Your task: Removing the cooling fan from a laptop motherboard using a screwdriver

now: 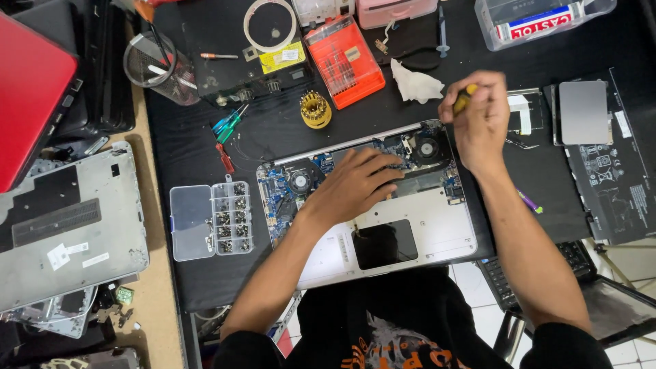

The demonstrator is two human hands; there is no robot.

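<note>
An opened silver laptop base (424,232) lies on a black mat, its blue circuit board (279,195) and two round fans (428,147) exposed. My left hand (355,184) rests flat on the board near the middle, fingers spread, holding nothing. My right hand (478,113) is closed around a yellow-handled screwdriver (465,98) above the laptop's far right corner, next to the right fan. The tool's tip is hidden behind my hand.
A clear screw organiser box (210,220) sits left of the laptop. Behind are an orange bit case (345,61), a yellow bit holder (315,109), a white tissue (415,85), pliers (410,58) and small screwdrivers (229,123). A grey laptop cover (68,225) and red laptop (31,96) lie left; a touchpad (583,113) right.
</note>
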